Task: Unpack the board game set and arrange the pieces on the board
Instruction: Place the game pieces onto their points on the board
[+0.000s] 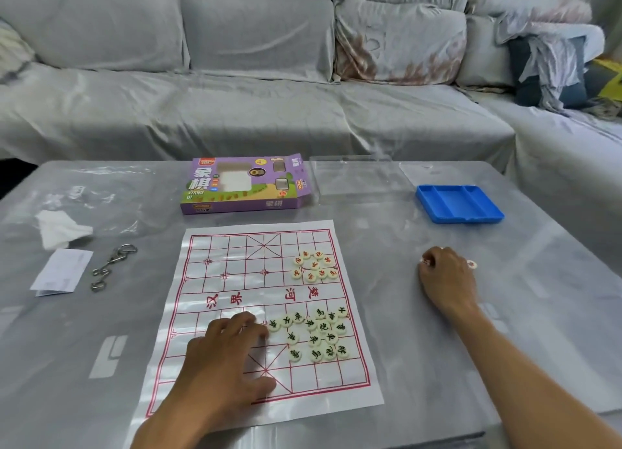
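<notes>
A white paper xiangqi board [235, 257] with red lines lies flat on the table. Several red-lettered round pieces [314, 264] cluster on its far right part. Several black-lettered pieces [316, 331] lie in a loose heap on its near right part. My left hand [225, 357] rests on the board's near half, fingers bent, fingertips beside the leftmost black piece. My right hand [447, 280] is on the table to the right of the board, fingers curled over red-lettered pieces; one peeks out at each side of the hand.
The purple game box [242, 183] lies behind the board, a clear lid [353, 179] beside it and a blue compartment tray [459, 203] at far right. A tissue [60, 230], a paper slip [62, 272] and a metal ring puzzle [112, 267] lie left. A grey sofa [255, 105] stands beyond.
</notes>
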Demonstrator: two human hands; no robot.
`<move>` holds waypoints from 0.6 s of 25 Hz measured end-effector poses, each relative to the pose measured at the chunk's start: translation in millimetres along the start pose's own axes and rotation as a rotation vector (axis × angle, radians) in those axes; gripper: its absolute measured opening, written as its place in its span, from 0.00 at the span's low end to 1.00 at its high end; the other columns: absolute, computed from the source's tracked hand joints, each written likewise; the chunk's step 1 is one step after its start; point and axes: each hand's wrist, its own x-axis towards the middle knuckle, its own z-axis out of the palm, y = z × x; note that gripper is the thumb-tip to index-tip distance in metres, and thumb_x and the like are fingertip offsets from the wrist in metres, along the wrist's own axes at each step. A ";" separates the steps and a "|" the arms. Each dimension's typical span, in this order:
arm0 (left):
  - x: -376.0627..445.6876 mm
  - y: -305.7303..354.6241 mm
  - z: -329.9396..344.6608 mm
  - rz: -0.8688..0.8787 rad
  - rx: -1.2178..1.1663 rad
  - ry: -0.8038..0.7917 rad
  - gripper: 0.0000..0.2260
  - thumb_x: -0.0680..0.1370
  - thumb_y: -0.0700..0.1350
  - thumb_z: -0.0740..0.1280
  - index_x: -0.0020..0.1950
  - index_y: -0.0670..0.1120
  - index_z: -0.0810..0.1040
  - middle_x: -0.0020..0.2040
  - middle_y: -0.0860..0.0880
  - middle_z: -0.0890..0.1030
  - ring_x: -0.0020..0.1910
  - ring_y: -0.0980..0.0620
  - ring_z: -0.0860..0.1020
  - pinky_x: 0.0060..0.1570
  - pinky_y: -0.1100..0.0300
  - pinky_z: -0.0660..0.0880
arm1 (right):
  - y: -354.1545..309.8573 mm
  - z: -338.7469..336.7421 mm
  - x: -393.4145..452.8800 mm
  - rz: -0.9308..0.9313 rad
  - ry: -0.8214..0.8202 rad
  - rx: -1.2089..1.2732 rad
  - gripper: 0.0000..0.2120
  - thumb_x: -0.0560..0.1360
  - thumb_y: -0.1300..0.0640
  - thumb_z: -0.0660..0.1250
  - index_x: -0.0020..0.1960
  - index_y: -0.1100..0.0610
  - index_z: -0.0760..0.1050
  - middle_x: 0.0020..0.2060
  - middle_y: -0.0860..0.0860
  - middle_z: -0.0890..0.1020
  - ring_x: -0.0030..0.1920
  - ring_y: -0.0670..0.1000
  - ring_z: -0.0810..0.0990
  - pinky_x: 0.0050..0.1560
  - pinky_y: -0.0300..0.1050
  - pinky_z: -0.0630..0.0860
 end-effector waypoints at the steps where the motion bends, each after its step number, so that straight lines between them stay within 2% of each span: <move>1: 0.9 -0.3 0.0 0.006 0.005 -0.002 0.29 0.69 0.66 0.64 0.68 0.63 0.63 0.72 0.65 0.57 0.71 0.56 0.58 0.64 0.54 0.64 | -1.3 -0.3 0.5 -0.003 -0.005 0.019 0.06 0.76 0.55 0.61 0.46 0.55 0.76 0.47 0.54 0.78 0.45 0.54 0.75 0.47 0.50 0.74; 6: 4.5 -5.6 3.4 0.004 0.014 0.000 0.29 0.69 0.65 0.66 0.68 0.63 0.64 0.72 0.64 0.57 0.71 0.56 0.58 0.64 0.55 0.63 | -25.6 -1.2 -7.4 0.024 -0.007 0.154 0.03 0.71 0.54 0.67 0.44 0.51 0.75 0.41 0.49 0.78 0.42 0.50 0.76 0.44 0.50 0.76; 8: 4.4 -6.6 4.0 0.013 0.010 0.016 0.29 0.69 0.64 0.66 0.68 0.62 0.64 0.71 0.64 0.58 0.70 0.56 0.58 0.64 0.54 0.63 | -62.2 0.1 -16.0 -0.126 0.000 0.246 0.04 0.71 0.54 0.69 0.44 0.50 0.75 0.40 0.46 0.78 0.41 0.47 0.76 0.43 0.47 0.76; 11: 5.0 -6.2 4.4 0.017 0.017 0.011 0.29 0.69 0.64 0.66 0.68 0.61 0.65 0.70 0.64 0.59 0.70 0.56 0.59 0.63 0.55 0.63 | -137.1 21.4 -43.4 -0.458 -0.080 0.271 0.04 0.71 0.54 0.69 0.44 0.51 0.75 0.39 0.43 0.78 0.43 0.45 0.73 0.44 0.41 0.72; 13: 4.8 -7.3 4.3 0.008 0.026 0.005 0.29 0.70 0.65 0.66 0.68 0.61 0.64 0.71 0.63 0.59 0.70 0.56 0.58 0.64 0.55 0.62 | -177.6 42.9 -56.6 -0.544 -0.108 0.271 0.03 0.71 0.55 0.68 0.45 0.53 0.77 0.40 0.45 0.80 0.45 0.48 0.72 0.45 0.42 0.71; 15: 3.4 -8.5 3.2 0.004 0.013 0.011 0.29 0.70 0.64 0.66 0.69 0.61 0.64 0.72 0.63 0.58 0.71 0.55 0.57 0.65 0.55 0.61 | -197.2 60.0 -59.5 -0.589 -0.095 0.145 0.06 0.73 0.56 0.65 0.45 0.54 0.80 0.41 0.49 0.81 0.44 0.50 0.71 0.47 0.45 0.72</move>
